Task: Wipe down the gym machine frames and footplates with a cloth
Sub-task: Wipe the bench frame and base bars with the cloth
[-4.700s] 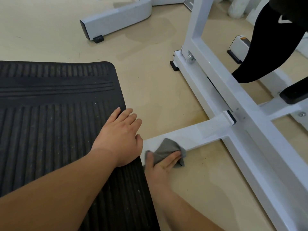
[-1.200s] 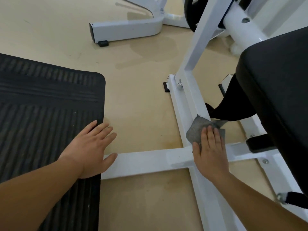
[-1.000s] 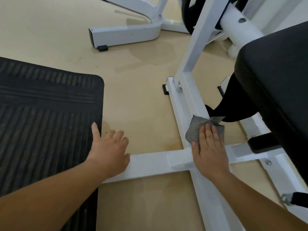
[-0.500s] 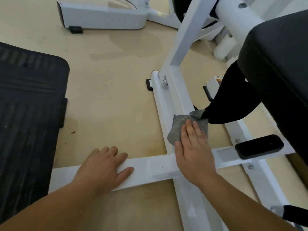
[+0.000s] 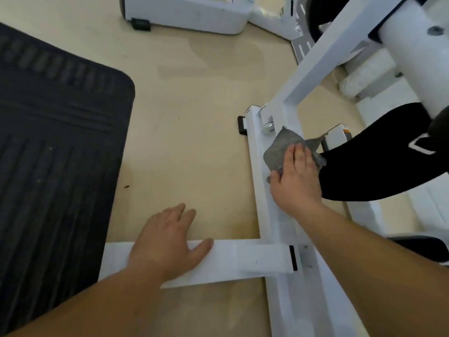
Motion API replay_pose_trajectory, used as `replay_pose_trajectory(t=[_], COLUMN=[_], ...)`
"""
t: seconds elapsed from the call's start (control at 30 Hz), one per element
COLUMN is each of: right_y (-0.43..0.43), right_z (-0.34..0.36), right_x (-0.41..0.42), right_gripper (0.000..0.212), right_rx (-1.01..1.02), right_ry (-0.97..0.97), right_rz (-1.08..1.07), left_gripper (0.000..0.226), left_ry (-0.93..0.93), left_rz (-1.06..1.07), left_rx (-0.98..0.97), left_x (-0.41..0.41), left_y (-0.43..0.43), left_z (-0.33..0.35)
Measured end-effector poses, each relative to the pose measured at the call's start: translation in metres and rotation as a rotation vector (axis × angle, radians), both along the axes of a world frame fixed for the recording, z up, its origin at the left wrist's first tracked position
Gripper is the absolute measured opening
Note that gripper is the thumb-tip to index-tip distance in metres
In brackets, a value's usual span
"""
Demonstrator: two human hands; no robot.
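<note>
A white machine frame lies on the floor: a long base rail (image 5: 257, 181) runs away from me and a cross bar (image 5: 243, 260) branches to the left. My right hand (image 5: 295, 183) presses a grey cloth (image 5: 281, 149) flat onto the far part of the long rail, fingers straight on top of it. My left hand (image 5: 167, 242) rests flat on the cross bar, fingers spread and partly on the floor. A white upright (image 5: 313, 66) rises from the rail just beyond the cloth.
A black ribbed rubber mat (image 5: 53, 152) covers the floor at the left. A black padded part (image 5: 379, 154) hangs over the rail to the right of the cloth. Another white machine foot (image 5: 184, 13) lies at the top. Beige floor (image 5: 189, 122) lies between mat and rail.
My right hand has slid the cloth farther along the long rail, toward the upright. My left hand has moved off the mat's edge onto the cross bar.
</note>
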State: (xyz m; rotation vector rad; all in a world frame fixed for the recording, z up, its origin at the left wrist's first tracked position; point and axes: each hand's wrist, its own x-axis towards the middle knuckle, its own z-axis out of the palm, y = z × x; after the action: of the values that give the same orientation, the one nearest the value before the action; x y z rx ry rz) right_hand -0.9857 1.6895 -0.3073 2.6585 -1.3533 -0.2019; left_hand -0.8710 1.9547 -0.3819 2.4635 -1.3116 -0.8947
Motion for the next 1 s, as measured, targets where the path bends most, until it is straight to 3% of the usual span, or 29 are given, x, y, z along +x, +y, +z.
replay_pose_trajectory(t=[0.33,0.43,0.73,0.83,1.0], right_y=[0.033,0.045,-0.066,-0.062,-0.025], right_z=[-0.004,-0.007,0.01,0.004,-0.006], right_x=[-0.016,-0.009,0.06,0.06,0.039], right_gripper=[0.073,0.073,0.071,0.07,0.074], right_rx=[-0.07,-0.094,0.024,-0.005,-0.065], right_ry=[-0.063,-0.003,-0.038,-0.08,0.017], right_rz=[-0.033,-0.11,0.039,0.031,-0.065], left_gripper=[0.088,0.09,0.094,0.092,0.09], left_ry=[-0.042,-0.029,0.007,0.006,-0.018], left_rz=[-0.048,-0.064,-0.065,-0.062,-0.067], left_rx=[0.118,0.144,0.165,0.163,0.153], left_x=[-0.001,0.0,0.003,0.003,0.0], left_y=[-0.003,-0.006,-0.009,-0.008,-0.004], left_z=[-0.001,0.0,-0.001,0.001,0.001])
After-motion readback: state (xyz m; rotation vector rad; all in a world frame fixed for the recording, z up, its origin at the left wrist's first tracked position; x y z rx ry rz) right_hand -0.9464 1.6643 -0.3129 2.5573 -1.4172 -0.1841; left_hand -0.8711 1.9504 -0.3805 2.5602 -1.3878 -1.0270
